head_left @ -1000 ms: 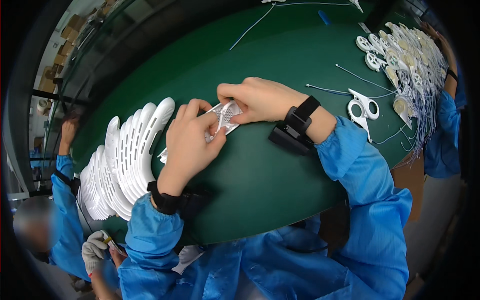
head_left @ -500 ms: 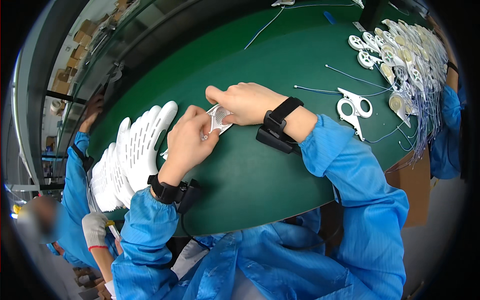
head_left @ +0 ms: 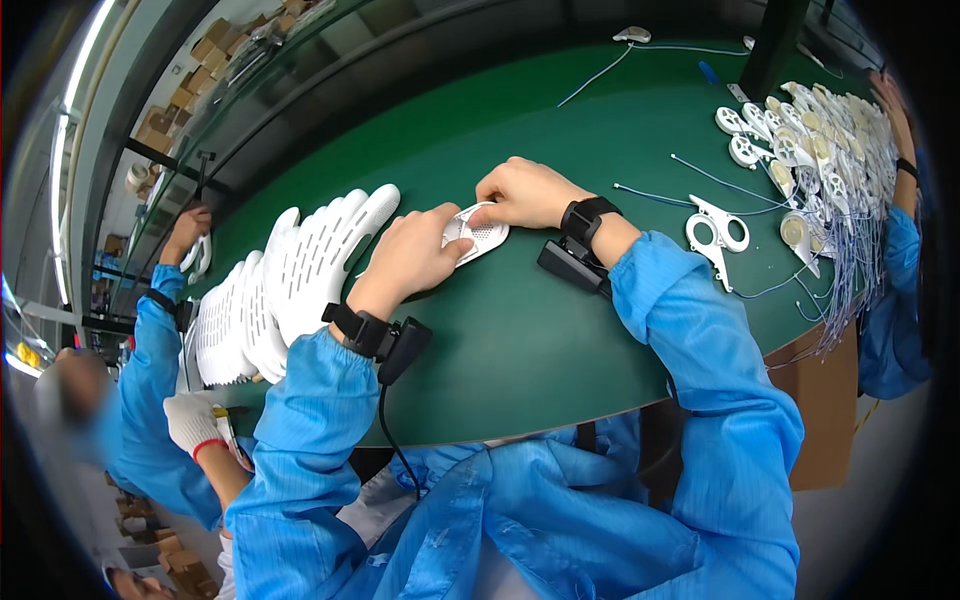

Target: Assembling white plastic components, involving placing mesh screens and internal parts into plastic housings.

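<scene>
Both my hands hold a long white plastic shell (head_left: 487,238) over the green table, its rounded end with a perforated grille showing at the right. My left hand (head_left: 412,252) is closed on its left part, the thumb lying along the near edge and the fingers over the far edge. My right hand (head_left: 538,194) pinches the far edge near the rounded end, fingers curled. The shell's left end is hidden by my left hand and wrist. Just left of that hand lies a row of overlapping white slotted shells (head_left: 325,255).
A heap of small white round parts with thin wires (head_left: 815,150) covers the table's (head_left: 540,350) right end. Nearer lie two joined white ring pieces (head_left: 715,235). A wired piece (head_left: 632,35) lies at the far edge. Co-workers' arms (head_left: 150,330) show at both sides.
The shell has turned so its rounded grille end shows more fully. My left fingers have shifted along it, and both hands sit farther right in view. A co-worker's hand at left now holds a white piece.
</scene>
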{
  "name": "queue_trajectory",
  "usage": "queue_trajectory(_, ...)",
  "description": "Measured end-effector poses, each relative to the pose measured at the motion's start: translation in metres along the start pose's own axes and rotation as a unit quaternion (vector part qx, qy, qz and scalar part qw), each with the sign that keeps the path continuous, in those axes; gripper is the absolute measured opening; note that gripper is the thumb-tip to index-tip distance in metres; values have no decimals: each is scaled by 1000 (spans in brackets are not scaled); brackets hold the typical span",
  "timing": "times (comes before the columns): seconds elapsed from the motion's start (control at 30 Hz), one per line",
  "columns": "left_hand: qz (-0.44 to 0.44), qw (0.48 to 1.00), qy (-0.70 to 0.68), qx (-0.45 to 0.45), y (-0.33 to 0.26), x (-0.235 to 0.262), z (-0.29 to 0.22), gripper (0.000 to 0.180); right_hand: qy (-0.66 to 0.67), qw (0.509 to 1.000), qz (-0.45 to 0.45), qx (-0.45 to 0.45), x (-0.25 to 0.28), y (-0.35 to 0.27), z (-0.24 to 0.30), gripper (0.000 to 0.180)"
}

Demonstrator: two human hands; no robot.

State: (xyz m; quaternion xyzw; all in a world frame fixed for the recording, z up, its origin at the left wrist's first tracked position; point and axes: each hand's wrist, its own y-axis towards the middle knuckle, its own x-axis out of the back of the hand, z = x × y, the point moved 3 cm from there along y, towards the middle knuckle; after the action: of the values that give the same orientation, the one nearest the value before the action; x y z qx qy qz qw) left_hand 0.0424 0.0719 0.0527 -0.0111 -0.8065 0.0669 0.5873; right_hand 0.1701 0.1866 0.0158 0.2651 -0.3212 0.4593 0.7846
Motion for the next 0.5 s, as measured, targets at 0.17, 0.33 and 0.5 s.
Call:
queue_trajectory(0.17, 24, 999, 32, -22, -10, 1, -10, 38, 18, 999, 0, -29, -3, -11, 6, 35)
queue_trajectory(0.33, -45, 998, 15, -40, -24, 2, -7, 39, 49, 998, -20, -17, -10, -10, 8, 33)
queue_trajectory(0.5, -403, 904, -104, -94, -69, 30, 5, 33, 218, 952, -136, -166, 35, -24, -46, 27)
